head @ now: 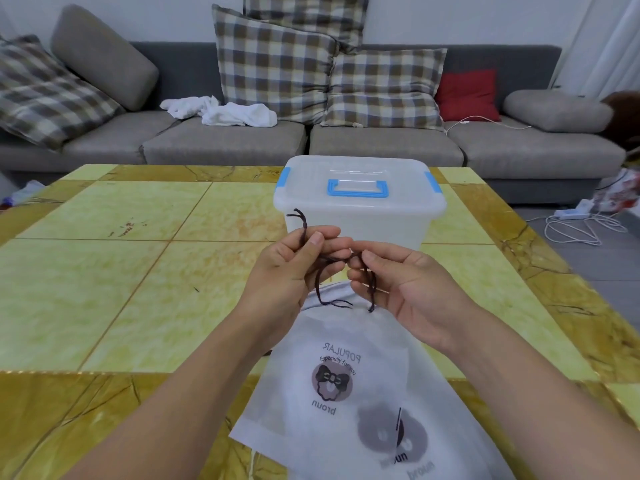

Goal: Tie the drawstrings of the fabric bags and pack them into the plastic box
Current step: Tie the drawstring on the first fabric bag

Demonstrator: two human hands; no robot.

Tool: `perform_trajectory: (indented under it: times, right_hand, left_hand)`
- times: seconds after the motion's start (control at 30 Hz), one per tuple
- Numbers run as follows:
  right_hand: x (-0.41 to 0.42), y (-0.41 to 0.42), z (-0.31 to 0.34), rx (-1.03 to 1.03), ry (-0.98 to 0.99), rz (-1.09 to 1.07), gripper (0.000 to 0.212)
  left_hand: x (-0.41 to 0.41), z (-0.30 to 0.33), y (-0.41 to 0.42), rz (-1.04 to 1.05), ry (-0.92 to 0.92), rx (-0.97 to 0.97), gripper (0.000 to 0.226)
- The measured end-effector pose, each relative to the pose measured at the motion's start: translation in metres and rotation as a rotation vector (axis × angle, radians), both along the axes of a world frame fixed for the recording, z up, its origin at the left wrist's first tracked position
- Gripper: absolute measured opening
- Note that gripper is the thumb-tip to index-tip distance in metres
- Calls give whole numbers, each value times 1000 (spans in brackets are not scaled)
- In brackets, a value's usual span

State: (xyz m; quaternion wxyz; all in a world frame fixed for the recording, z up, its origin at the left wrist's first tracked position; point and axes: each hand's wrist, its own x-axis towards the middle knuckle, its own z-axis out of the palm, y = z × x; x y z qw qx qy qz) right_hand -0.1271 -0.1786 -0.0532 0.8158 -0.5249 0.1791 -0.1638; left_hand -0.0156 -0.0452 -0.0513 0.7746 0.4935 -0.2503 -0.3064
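Observation:
A white fabric bag (346, 341) with a printed bow logo lies on the table in front of me, its mouth pointing away. Its dark brown drawstring (325, 292) rises from the bag's top edge to both hands. My left hand (294, 268) pinches one strand between thumb and fingers, and the knotted end sticks up above it. My right hand (391, 282) pinches the other strand, whose end hangs down. The strands cross between my fingertips. A second printed bag (398, 441) lies underneath, nearer to me. The translucent plastic box (360, 223) with blue handle and clips stands just behind my hands, lid on.
The yellow-green marble-patterned table (138, 271) spreads to the left and right. A grey sofa (225, 143) with plaid cushions and white cloths runs along the back. White cables and a power strip (571, 214) lie on the floor at right.

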Motion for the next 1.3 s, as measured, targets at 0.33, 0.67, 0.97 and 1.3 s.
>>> perform_trajectory:
  times: [0.33, 0.67, 0.97, 1.3]
  right_hand:
    - [-4, -23, 14, 669, -271, -342, 24]
    - [-8, -41, 1, -873, 329, -225, 30]
    - [-10, -28, -9, -1276, 412, 188, 13]
    - [-8, -34, -7, -910, 371, 63, 37]
  left_hand:
    - [21, -2, 2, 257, 541, -70, 34]
    - [45, 0, 20, 506, -470, 640, 26]
    - [36, -13, 32, 55, -1200, 976, 46]
    - [29, -7, 25, 211, -1412, 857, 43]
